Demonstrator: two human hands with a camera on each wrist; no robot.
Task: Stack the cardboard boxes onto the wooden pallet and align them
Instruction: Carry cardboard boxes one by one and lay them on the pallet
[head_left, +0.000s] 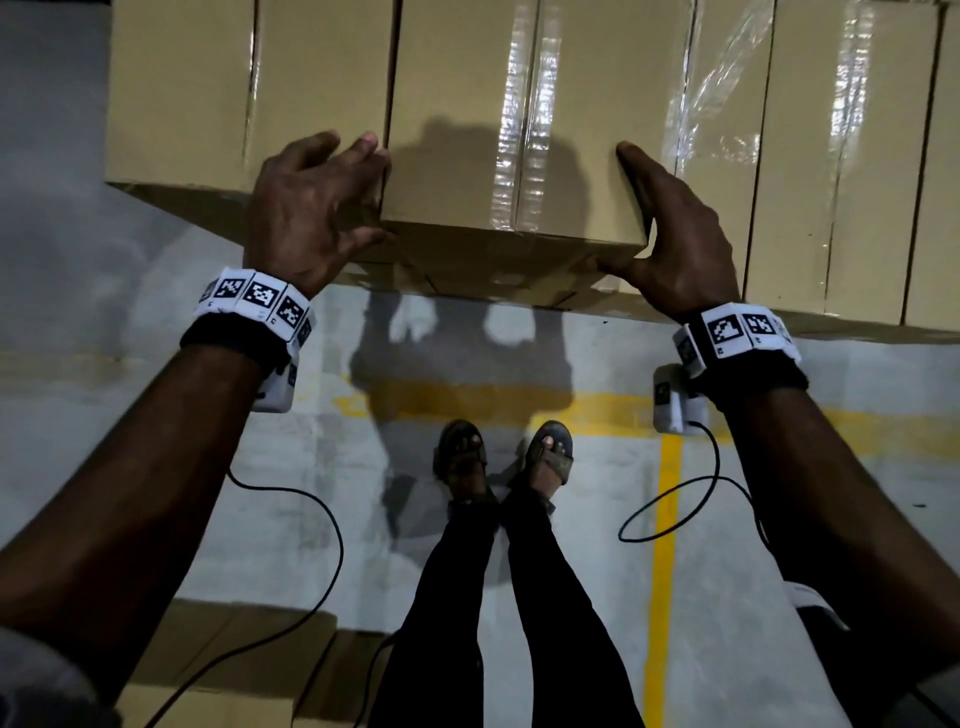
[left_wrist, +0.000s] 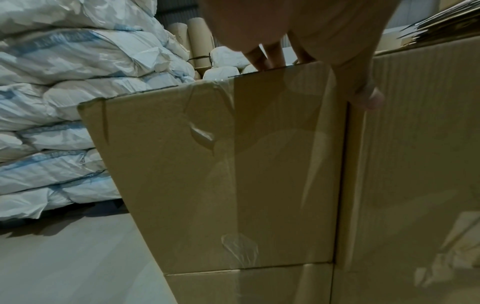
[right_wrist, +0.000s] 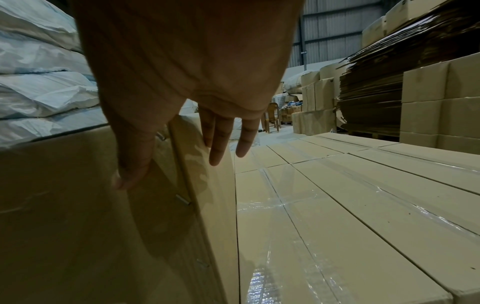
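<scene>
A taped cardboard box (head_left: 514, 156) stands in the middle of the stack in the head view, its top higher than the boxes on its right (right_wrist: 363, 205). My left hand (head_left: 317, 202) grips its near left corner, with bent fingers by the seam with the neighbouring box (left_wrist: 221, 164) and the thumb (left_wrist: 369, 98) on the front. Flat against its right side lies my right hand (head_left: 670, 228), fingers (right_wrist: 221, 139) straight and the thumb on the front face. No pallet is in view.
More stacked boxes (head_left: 841, 156) run on to the right and one (head_left: 182, 93) lies to the left. My feet (head_left: 504, 457) stand on grey floor by a yellow line (head_left: 665, 545). Boxes (head_left: 234, 665) sit behind my left leg. White sacks (left_wrist: 64, 92) are piled left; flattened cardboard (right_wrist: 371, 92) right.
</scene>
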